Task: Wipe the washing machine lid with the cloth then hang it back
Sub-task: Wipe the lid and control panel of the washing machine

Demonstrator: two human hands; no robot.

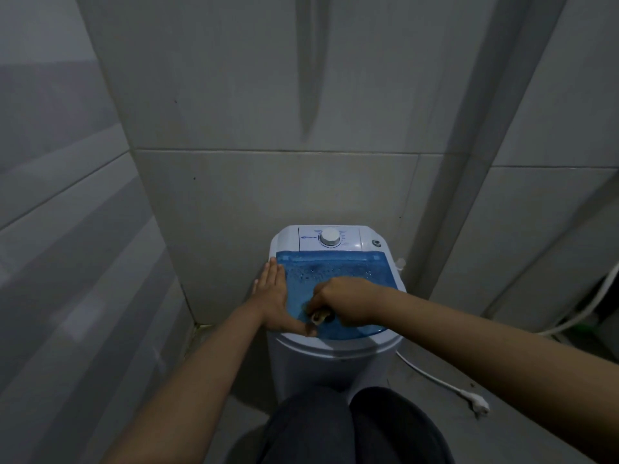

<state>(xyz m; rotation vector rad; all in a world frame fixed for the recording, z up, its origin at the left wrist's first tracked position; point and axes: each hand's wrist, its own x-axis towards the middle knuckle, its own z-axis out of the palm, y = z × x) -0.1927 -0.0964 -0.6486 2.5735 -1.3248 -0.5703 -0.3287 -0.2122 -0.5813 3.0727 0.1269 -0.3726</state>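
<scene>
Right hand (pixel 348 301) closed on small wadded brownish cloth (pixel 318 317), soft and light; left hand (pixel 272 296) flat, open, bracing wet, slippery translucent blue plastic lid (pixel 335 266).

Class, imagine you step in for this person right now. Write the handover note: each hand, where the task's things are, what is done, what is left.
Left hand: open, flat on the left edge of the blue lid, steadying the washing machine.
Right hand: closed grip on a bunched cloth, pressed to the lid's front.
Done: wiping has begun at the front.
Left: droplets still cover the rear half; finish wiping, then hang the cloth back. No hook is in view.
</scene>
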